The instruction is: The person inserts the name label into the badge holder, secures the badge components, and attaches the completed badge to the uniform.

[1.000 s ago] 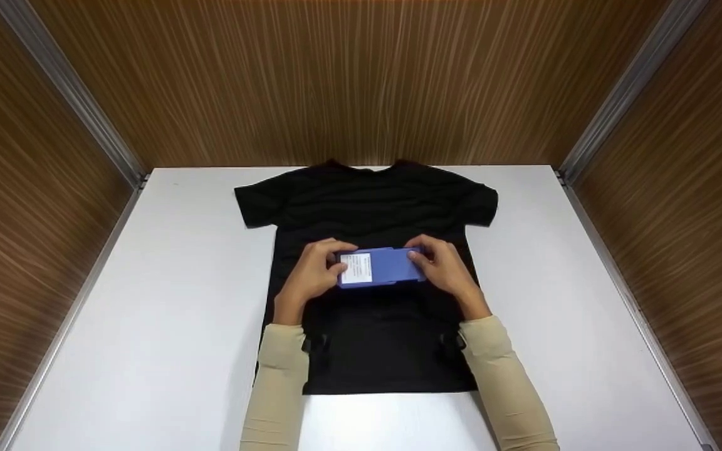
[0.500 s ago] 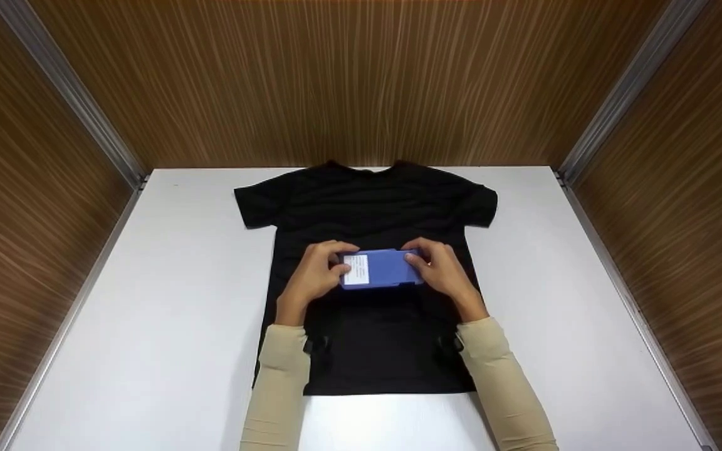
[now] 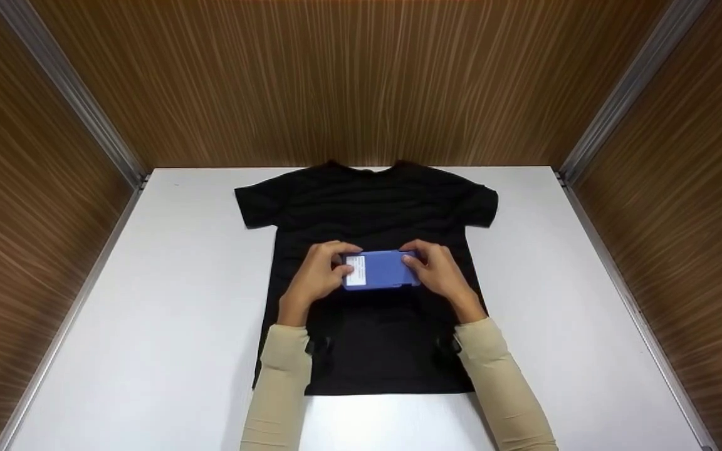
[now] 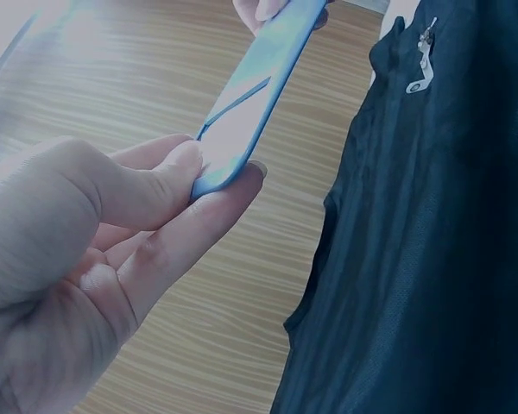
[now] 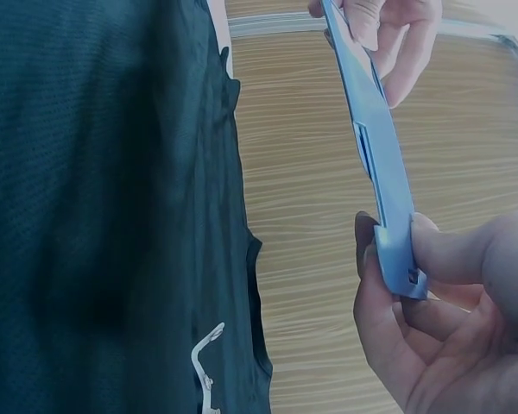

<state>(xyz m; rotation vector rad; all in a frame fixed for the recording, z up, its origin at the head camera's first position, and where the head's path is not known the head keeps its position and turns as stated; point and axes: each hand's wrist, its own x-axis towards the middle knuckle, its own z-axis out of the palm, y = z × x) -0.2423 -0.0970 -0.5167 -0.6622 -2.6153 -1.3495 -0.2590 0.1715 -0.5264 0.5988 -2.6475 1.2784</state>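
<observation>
A flat blue case (image 3: 383,269) made of two overlapping parts, with a white printed label at its left end, is held level between both hands in the head view. My left hand (image 3: 320,272) pinches the labelled end, thumb on the label and fingers at the far edge. At the other end my right hand (image 3: 439,269) pinches it with the thumb on the blue face. Seen edge-on in the right wrist view, the case (image 5: 384,164) has a stepped seam along its side. Below the hands a black T-shirt (image 3: 373,207) lies spread out, neck away from me.
The shirt lies on a white table (image 3: 167,282). Brown wood-grain panels (image 3: 361,81) with grey metal rails (image 3: 66,81) stand behind it and at both sides. A small white shape (image 4: 423,65) shows against the black cloth in the left wrist view.
Both hands have drawn slightly closer together, and the two parts of the case have slid further into each other. Less of the white label shows. The T-shirt has not moved.
</observation>
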